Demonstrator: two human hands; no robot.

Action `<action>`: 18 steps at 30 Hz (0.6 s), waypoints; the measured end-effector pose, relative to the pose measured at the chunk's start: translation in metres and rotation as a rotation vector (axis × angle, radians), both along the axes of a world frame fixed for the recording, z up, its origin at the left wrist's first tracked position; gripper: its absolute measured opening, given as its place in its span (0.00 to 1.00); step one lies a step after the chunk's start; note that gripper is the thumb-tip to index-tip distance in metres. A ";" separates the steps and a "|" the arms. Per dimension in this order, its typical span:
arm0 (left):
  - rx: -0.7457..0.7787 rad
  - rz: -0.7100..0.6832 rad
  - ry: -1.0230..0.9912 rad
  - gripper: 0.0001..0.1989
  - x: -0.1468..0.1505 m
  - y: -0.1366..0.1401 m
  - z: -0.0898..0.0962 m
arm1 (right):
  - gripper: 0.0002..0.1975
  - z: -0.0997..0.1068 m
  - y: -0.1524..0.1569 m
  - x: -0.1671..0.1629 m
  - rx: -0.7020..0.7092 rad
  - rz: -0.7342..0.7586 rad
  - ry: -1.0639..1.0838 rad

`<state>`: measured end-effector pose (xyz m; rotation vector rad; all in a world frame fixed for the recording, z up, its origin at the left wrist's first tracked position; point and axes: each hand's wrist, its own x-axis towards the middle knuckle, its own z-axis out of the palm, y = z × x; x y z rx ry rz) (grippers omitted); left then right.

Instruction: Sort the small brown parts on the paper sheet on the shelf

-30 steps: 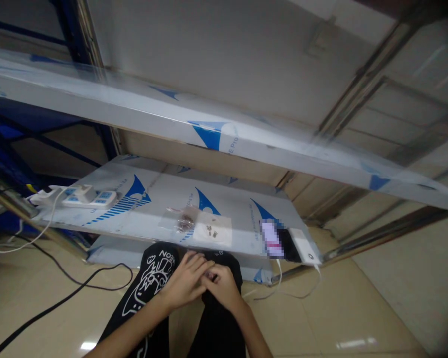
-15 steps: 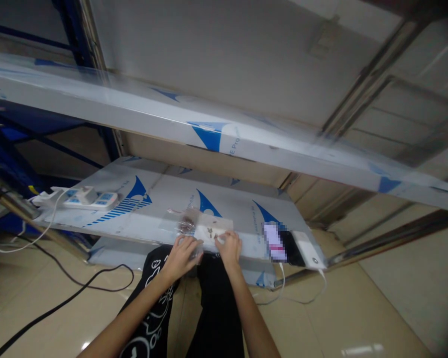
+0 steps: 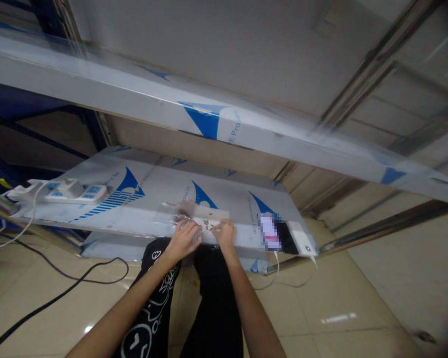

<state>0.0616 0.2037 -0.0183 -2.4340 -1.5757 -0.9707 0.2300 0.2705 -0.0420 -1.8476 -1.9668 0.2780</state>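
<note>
At the near edge of the scene, two legs in black trousers with white printed drawings (image 3: pixel 162 293) stand on a beige tiled floor (image 3: pixel 321 293), with a thick black cable (image 3: pixel 33 314) looping across the tiles to the left. Above the knees, both hands are at the near edge of a low grey shelf covered in film with blue printed marks (image 3: pixel 164 179). The left hand (image 3: pixel 185 238) has its fingers curled inward; something clear and shiny shows by the fingertips, but whether they hold it cannot be told. The right hand (image 3: pixel 225 232) has thumb and fingers drawn narrow beside some small brownish pieces (image 3: pixel 206 223); whether one is pinched cannot be made out. These pieces lie scattered on a flat white square (image 3: pixel 221 215), between and just beyond the hands. Just left of the square lies a crumpled clear plastic bag with dark brown contents (image 3: pixel 182 215).

Toward the right end of the shelf lie a phone with a blurred-out screen (image 3: pixel 270 232), a flat black object (image 3: pixel 286 237) and a white rectangular block (image 3: pixel 300 238), side by side. At the far left sits a white power strip (image 3: pixel 93 195) with a plug in it. Higher and farther, a film-wrapped upper shelf (image 3: pixel 134 102) spans the scene.
</note>
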 end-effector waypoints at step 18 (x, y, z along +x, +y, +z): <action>-0.275 0.102 -0.153 0.09 0.019 0.007 -0.006 | 0.05 0.026 -0.039 -0.022 0.089 0.421 0.581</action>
